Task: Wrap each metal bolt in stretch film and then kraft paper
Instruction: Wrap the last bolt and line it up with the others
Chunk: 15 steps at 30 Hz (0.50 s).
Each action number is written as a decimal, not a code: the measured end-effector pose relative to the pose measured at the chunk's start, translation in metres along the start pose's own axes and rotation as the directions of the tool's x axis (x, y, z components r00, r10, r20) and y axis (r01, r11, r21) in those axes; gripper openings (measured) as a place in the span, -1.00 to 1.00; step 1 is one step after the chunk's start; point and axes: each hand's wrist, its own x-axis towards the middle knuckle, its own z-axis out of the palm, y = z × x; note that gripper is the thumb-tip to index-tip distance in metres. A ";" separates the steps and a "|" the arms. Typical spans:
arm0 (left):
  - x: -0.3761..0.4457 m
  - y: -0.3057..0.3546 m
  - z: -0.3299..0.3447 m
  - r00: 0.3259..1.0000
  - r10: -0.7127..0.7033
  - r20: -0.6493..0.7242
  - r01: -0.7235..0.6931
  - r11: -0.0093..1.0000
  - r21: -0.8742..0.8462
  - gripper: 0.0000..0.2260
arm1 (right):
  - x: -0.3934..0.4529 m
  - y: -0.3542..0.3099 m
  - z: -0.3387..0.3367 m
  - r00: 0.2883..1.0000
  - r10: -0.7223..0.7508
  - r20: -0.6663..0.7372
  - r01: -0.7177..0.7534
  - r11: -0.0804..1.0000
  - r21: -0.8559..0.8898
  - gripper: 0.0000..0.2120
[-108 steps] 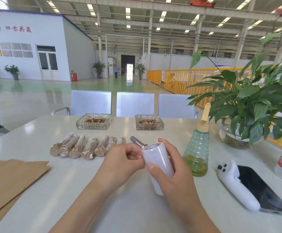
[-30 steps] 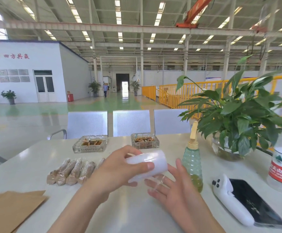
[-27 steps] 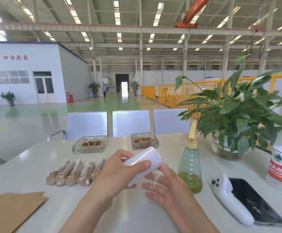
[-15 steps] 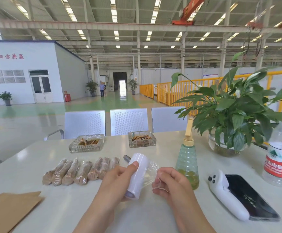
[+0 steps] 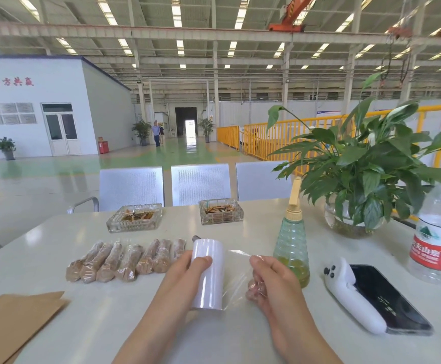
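Pulled further out than half a second ago, a clear sheet of film now spans both hands: right hand pinches its edge, left hand grips the roll. Behind lies a bare bolt, unwrapped, beside the wrapped bolts.

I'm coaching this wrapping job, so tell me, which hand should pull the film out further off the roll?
The right hand. It already pinches the free edge of the stretch film, while the left hand grips the roll upright and steadies it.
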 end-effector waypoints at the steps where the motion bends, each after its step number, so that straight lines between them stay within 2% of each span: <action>1: 0.001 0.000 -0.003 0.998 -0.044 -0.040 0.042 0.998 -0.040 -0.93 | 0.002 -0.001 0.000 1.000 0.008 -0.013 -0.007 0.999 0.045 -0.88; 2: -0.001 -0.004 -0.008 0.998 -0.043 -0.042 0.039 0.995 -0.088 -0.92 | 0.003 -0.001 0.002 1.000 0.012 -0.027 -0.010 0.998 0.070 -0.85; 4: 0.001 -0.006 -0.009 0.997 -0.070 -0.016 0.067 0.985 -0.160 -0.86 | 0.005 0.002 0.002 0.997 -0.028 -0.073 0.027 1.000 -0.013 -0.78; 6: 0.006 -0.005 -0.008 0.984 -0.178 -0.008 0.173 0.967 -0.188 -0.65 | 0.004 0.005 0.002 0.991 -0.085 -0.106 0.072 0.990 -0.120 -0.77; 9: -0.007 -0.011 -0.015 0.986 -0.141 0.094 0.150 0.984 -0.092 -0.34 | 0.000 0.005 0.005 0.991 -0.039 -0.131 0.025 0.994 -0.109 -0.76; 11: -0.009 -0.016 -0.015 0.987 -0.108 0.117 0.119 0.988 -0.094 -0.34 | -0.004 0.001 0.007 0.989 0.029 -0.142 -0.040 0.996 -0.080 -0.75; 13: -0.012 -0.017 -0.014 0.987 -0.112 0.113 0.119 0.991 -0.058 -0.44 | -0.008 0.000 0.010 0.986 0.061 -0.158 -0.074 0.994 -0.074 -0.74; 15: -0.013 -0.018 -0.013 0.983 -0.143 0.118 0.149 0.988 -0.040 -0.56 | -0.011 0.003 0.011 0.985 0.024 -0.173 -0.054 0.983 -0.174 -0.73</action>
